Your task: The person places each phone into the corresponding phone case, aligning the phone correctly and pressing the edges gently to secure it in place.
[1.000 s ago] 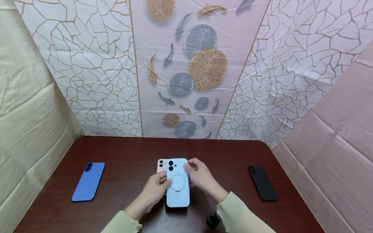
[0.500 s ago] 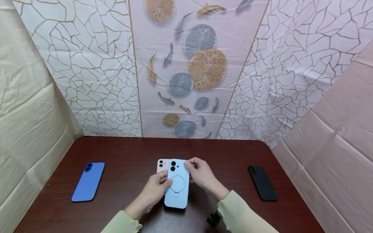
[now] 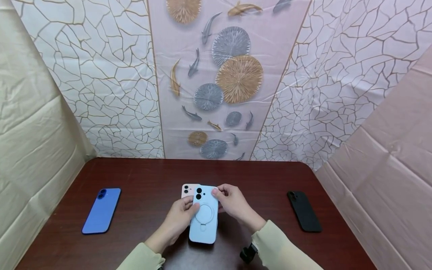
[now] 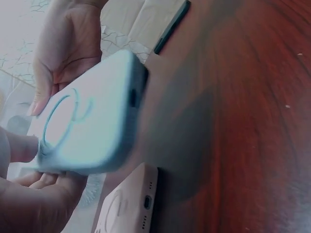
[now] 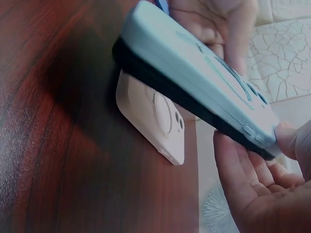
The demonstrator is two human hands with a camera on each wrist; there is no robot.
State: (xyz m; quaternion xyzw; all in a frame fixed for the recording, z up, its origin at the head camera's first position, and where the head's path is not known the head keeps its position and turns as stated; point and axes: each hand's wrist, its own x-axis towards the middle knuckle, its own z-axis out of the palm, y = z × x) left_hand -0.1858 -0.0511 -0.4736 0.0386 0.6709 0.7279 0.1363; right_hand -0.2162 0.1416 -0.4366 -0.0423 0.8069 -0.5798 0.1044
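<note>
A phone in a light blue case (image 3: 203,233) is held above the table, its back with a ring and two camera lenses turned up. My left hand (image 3: 179,216) pinches its left edge, thumb on the back. My right hand (image 3: 234,204) grips the upper right corner, thumb on the back and fingers beneath. In the right wrist view, a dark layer shows under the light blue case (image 5: 170,58). Below it a pale pink phone (image 5: 146,109) lies on the table, apart from the held one; the head view shows only its camera corner (image 3: 187,190).
On the left of the dark red table (image 3: 148,174) lies a blue phone (image 3: 101,212), back up. A black phone (image 3: 304,212) lies at the right. Patterned cloth (image 3: 209,123) hangs behind the table, with plain cloth at both sides.
The light blue phone has turned slightly, its lower end shifting left and a little toward me. Both hands keep hold of it. The other phones stay put.
</note>
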